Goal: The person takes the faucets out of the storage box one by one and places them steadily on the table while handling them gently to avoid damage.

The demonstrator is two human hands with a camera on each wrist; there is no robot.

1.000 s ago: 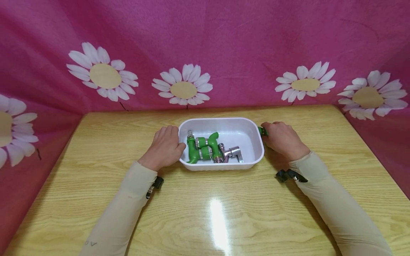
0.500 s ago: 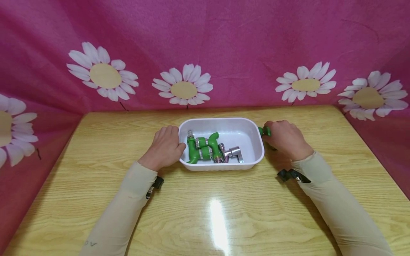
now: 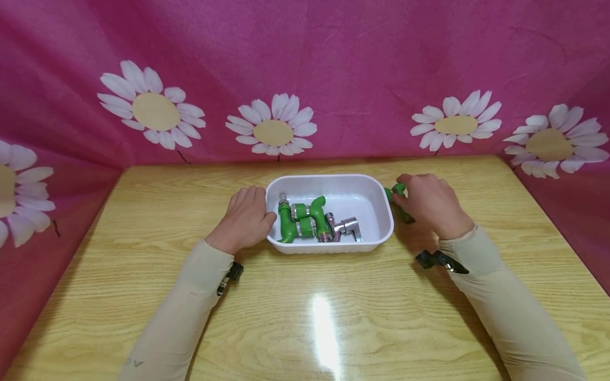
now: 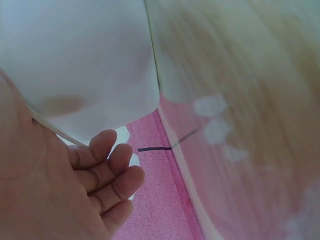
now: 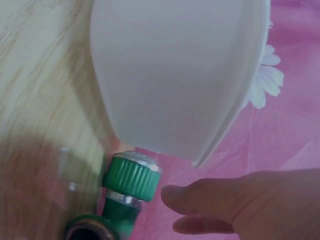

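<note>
A white plastic tub [image 3: 329, 247] stands on the table with two green taps [image 3: 318, 212] and a chrome tap [image 3: 350, 225] lying inside. My left hand [image 3: 243, 219] grips its left end, the thumb over the rim and the fingers outside; the left wrist view shows these fingers [image 4: 120, 160] bent by the outer wall. Beside the right end, another green tap [image 3: 407, 216] lies on the table. My right hand [image 3: 436, 203] is around that tap from the right. In the right wrist view, a small gap separates its fingers [image 5: 200, 197] from the tap's ribbed knob [image 5: 132, 177].
The tub and hands are on a glossy wood-grain table [image 3: 267, 317] with a bright reflection in front. A pink cloth [image 3: 362, 79] with white daisies hangs along the back and both sides. Each wrist carries a small black camera mount [image 3: 440, 260].
My right hand has drawn slightly to the right and its fingers have spread, so more of the green tap outside the tub shows. The left hand and tub have stayed in place.
</note>
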